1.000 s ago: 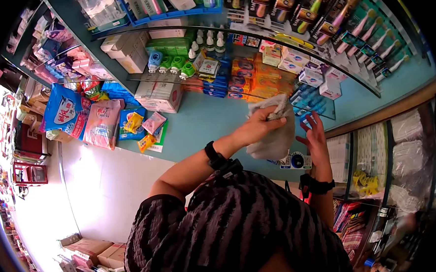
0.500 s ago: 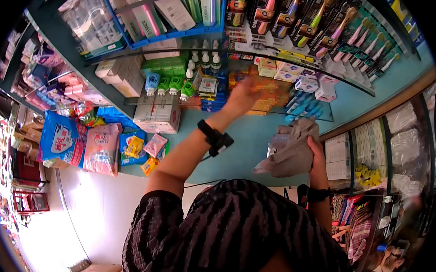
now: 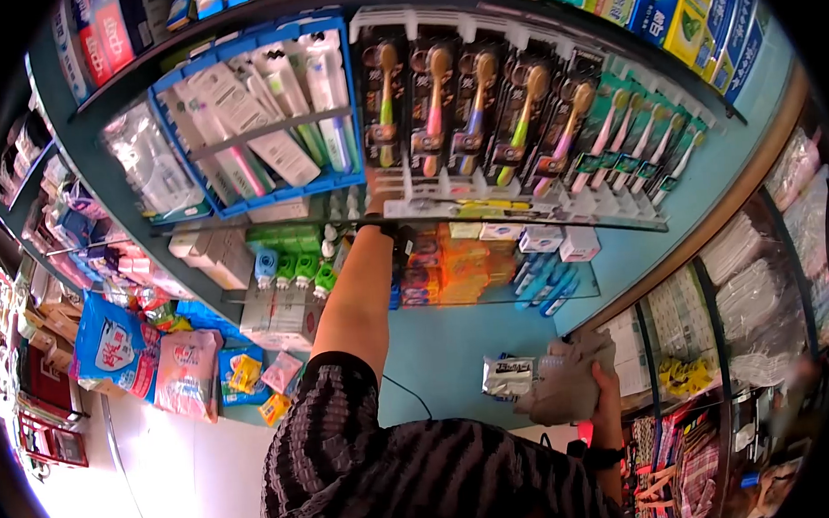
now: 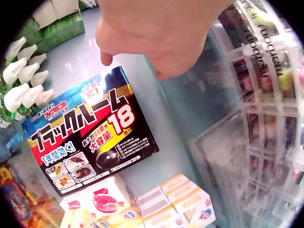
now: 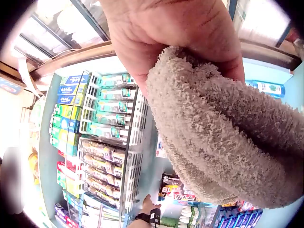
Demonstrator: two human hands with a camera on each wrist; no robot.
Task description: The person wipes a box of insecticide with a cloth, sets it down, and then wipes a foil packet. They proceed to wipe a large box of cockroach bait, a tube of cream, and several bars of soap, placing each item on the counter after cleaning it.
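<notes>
My left arm reaches up under the toothbrush rack, and the left hand (image 3: 376, 203) is mostly hidden there in the head view. In the left wrist view that hand (image 4: 154, 35) hovers by the top edge of a black box (image 4: 95, 133) with Japanese print and "18"; no grip on the box shows. The right wrist view shows the left hand (image 5: 148, 205) beside the same box (image 5: 176, 190). My right hand (image 3: 607, 391) grips a grey-brown towel (image 3: 563, 382) over the counter, its bunched folds (image 5: 213, 123) filling much of the right wrist view.
A silver packet (image 3: 509, 376) lies on the counter (image 3: 438, 356) left of the towel. Toothbrushes (image 3: 481, 96) hang above a glass shelf edge (image 3: 525, 218). Green-capped bottles (image 3: 286, 269) and orange packs (image 3: 467, 270) sit below. Detergent bags (image 3: 117, 345) are at left.
The left hand has let go of the towel and moved up and left into the shelf. The right hand has taken the towel and moved it slightly down. The view has tilted up.
</notes>
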